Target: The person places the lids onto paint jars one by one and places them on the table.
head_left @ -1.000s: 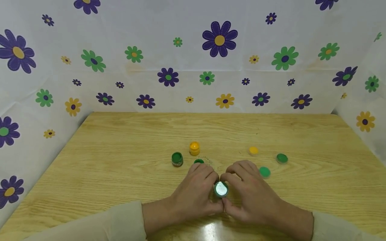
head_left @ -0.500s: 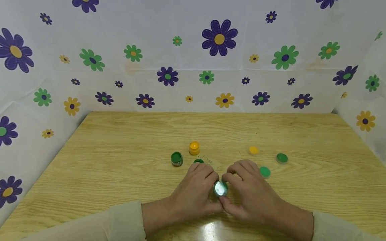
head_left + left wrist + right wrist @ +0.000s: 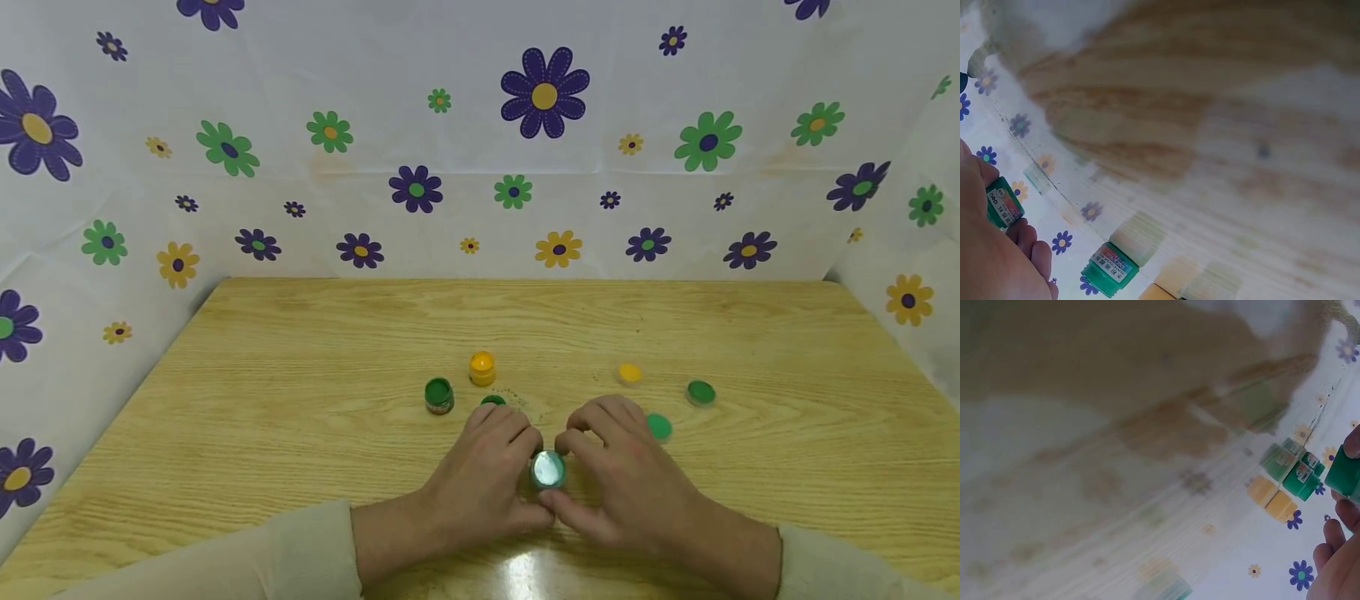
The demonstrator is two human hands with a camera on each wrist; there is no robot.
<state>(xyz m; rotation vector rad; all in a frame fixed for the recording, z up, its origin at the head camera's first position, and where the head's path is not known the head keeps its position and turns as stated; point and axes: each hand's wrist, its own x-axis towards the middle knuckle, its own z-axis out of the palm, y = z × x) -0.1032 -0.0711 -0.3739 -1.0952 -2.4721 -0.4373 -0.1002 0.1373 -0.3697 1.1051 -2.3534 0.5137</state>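
Observation:
In the head view both hands meet at a small green paint jar (image 3: 549, 469) with a shiny, pale round top. My left hand (image 3: 483, 479) grips it from the left, and in the left wrist view the labelled jar (image 3: 1004, 203) sits between thumb and fingers. From the right, my right hand (image 3: 626, 475) has its thumb against the jar's near edge, fingers curled beside it. The right wrist view shows the jar (image 3: 1344, 472) between that thumb and a finger. Whether the top is a seal or reflecting paint, I cannot tell.
Beyond the left hand stand an uncovered dark green jar (image 3: 439, 396), a yellow jar (image 3: 482, 368) and a partly hidden green jar (image 3: 492, 401). Yellow (image 3: 629, 373), dark green (image 3: 701, 393) and light green (image 3: 659, 427) lids lie at the right on the wooden table (image 3: 300, 350).
The right thumb has slid left along the jar's near edge, and the right index finger has shifted slightly right. The left hand stays almost still; the loose jars and lids have not moved.

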